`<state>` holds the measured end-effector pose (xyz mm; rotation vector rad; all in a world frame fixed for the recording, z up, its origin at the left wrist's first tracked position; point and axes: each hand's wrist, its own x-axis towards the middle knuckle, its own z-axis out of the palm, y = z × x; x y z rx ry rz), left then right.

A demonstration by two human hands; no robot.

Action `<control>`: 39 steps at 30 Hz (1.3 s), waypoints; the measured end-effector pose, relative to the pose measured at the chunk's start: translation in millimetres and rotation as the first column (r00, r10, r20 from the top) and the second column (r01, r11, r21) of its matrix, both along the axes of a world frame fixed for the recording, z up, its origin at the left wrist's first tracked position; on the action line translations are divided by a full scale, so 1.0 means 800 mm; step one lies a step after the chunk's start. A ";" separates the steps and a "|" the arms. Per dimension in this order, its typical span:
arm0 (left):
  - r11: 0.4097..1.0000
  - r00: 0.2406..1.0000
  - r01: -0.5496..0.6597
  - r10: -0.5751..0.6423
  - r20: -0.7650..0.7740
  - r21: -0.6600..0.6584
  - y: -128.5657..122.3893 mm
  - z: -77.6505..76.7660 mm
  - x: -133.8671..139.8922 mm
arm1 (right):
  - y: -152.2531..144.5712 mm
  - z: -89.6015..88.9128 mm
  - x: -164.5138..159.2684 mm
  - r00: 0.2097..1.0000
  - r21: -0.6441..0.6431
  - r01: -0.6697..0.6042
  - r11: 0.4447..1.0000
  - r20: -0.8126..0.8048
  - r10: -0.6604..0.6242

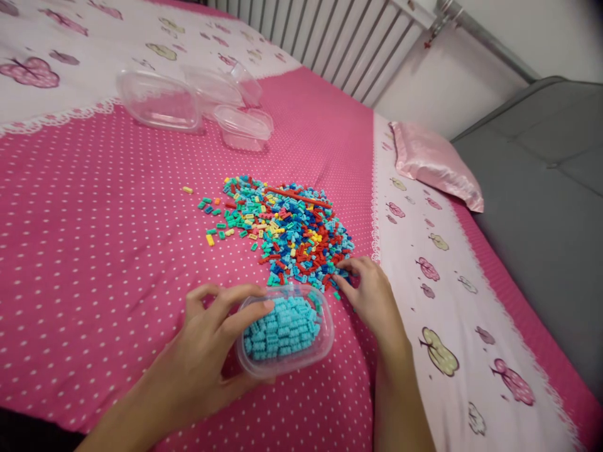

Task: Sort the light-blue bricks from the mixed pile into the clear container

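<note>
My left hand (221, 333) grips the left side of a clear plastic container (323, 351), its fingers over the rim and the thumb low on the wall. Light-blue building bricks (282, 329) fill much of this container. Just beyond it lies a loose pile of small bricks (301, 226) in red, blue, green and yellow. At the pile's near right edge is my right hand (370, 289), thumb and index finger at the bricks. Whether a brick sits between those fingertips is too small to make out. A long red strip (299, 198) rests across the pile.
Several clear plastic containers (160, 103) stand farther back on the pink dotted bedsheet (117, 220). A few stray bricks (210, 240) lie left of the pile. A pink pillow (436, 163) is at the right, by a grey headboard (537, 169). A white radiator (325, 37) runs along the wall.
</note>
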<state>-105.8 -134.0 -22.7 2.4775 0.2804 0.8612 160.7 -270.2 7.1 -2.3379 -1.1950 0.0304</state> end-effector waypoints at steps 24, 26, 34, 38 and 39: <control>0.980 0.981 -0.189 0.191 0.026 -0.060 -0.004 0.052 0.009 | 0.004 0.050 -0.063 0.759 0.399 -0.355 0.845 -0.404 0.510; 0.981 0.981 -0.193 0.193 -0.014 -0.020 -0.007 0.073 0.025 | 0.007 0.051 -0.070 0.734 0.422 -0.403 0.813 -0.381 0.562; 0.969 0.968 -0.244 0.246 -0.060 0.028 -0.011 0.102 0.055 | 0.021 0.049 -0.080 0.730 0.532 -0.418 0.736 -0.286 0.621; 0.963 0.956 -0.245 0.260 -0.137 0.116 -0.003 0.102 0.041 | 0.022 0.048 -0.084 0.772 0.514 -0.406 0.756 -0.249 0.584; 0.959 0.950 -0.240 0.264 -0.165 0.149 -0.001 0.102 0.038 | 0.021 0.047 -0.084 0.797 0.507 -0.381 0.773 -0.243 0.552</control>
